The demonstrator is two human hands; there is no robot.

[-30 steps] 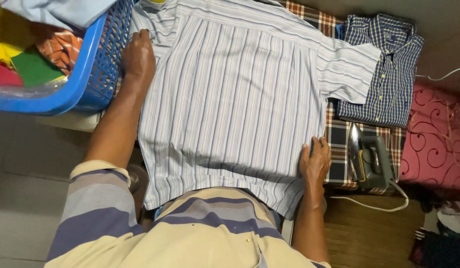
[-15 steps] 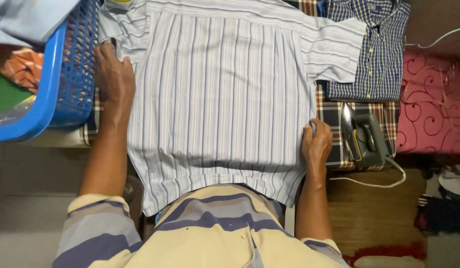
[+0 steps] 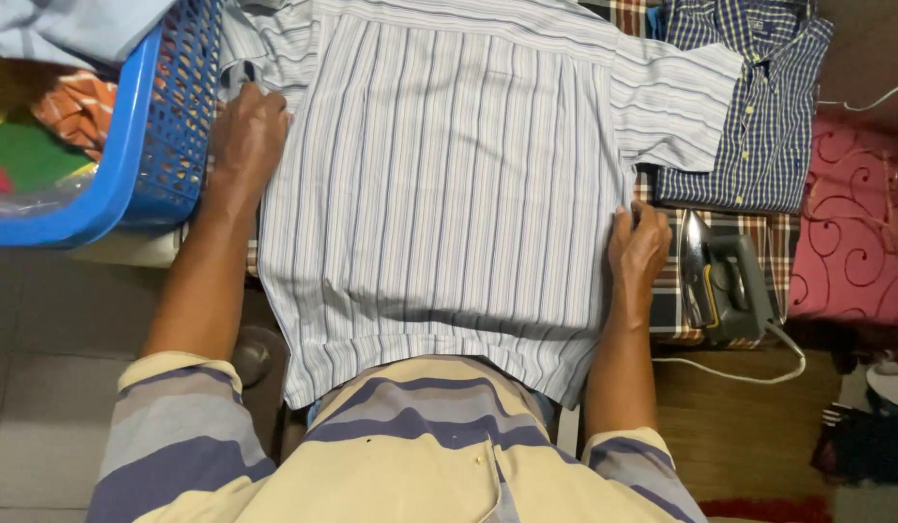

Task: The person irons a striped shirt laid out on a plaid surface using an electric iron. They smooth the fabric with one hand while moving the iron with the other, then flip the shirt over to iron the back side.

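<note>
**Kid:** So, what are the two hands doing?

**Helper:** Both are on the striped shirt point(image 3: 449, 184). The left hand point(image 3: 247, 136) lies with its fingers curled at the shirt's left side, up near the sleeve. It looks like it pinches a bit of cloth there, but I cannot tell for sure. The right hand point(image 3: 638, 254) sits at the shirt's right side, lower down, with the fingers bent over the edge of the cloth.

**Kid:** Where is the shirt, then?

**Helper:** Right between the hands. It lies spread flat with its back up, and its bottom hem hangs down toward the person's tummy.

**Kid:** How do you do this bit well?

**Helper:** I think you pull both sides gently apart so the cloth goes flat with no bumps. Keep the stripes straight. Do not tug hard on one side, or the shirt slides.

**Kid:** What is next to the hands?

**Helper:** Just left of the left hand is a blue laundry basket point(image 3: 129, 165) with clothes in it. Just right of the right hand an iron point(image 3: 720, 286) rests on a checked cloth point(image 3: 667, 291), with its cord point(image 3: 749, 363) trailing off. Above that hand lies a folded blue checked shirt point(image 3: 759, 116). Farther right is a pink cloth with swirls point(image 3: 851, 232).
</note>
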